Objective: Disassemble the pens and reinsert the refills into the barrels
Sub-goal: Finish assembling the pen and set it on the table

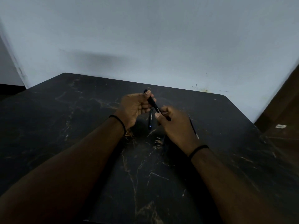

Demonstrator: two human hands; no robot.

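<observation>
You hold 1 black pen (153,103) across both hands above the middle of the dark marbled table (80,126), its length running from about 11 o'clock at the far end to 5 o'clock at the near end. Your left hand (135,107) is closed on the far end, thumb pressed on top and fingers curled beneath, which steadies the barrel. Your right hand (173,123) is pinched shut on the near end, thumb and forefinger on the section; that split grip reads as set up for twisting or pulling the 2 halves apart, so I judge the disassembly of this pen is not yet done. A second pen (150,118) lies on the table just below your hands, at 6 o'clock from the held one, its bluish tip pointing toward you, parked there within easy reach. At 4 o'clock from your right hand a thin dark rod (193,127) lies on the table, possibly a refill; I cannot tell for sure. White lettering runs along both barrels, but it is too small and blurred to read, so no brand can be given.
</observation>
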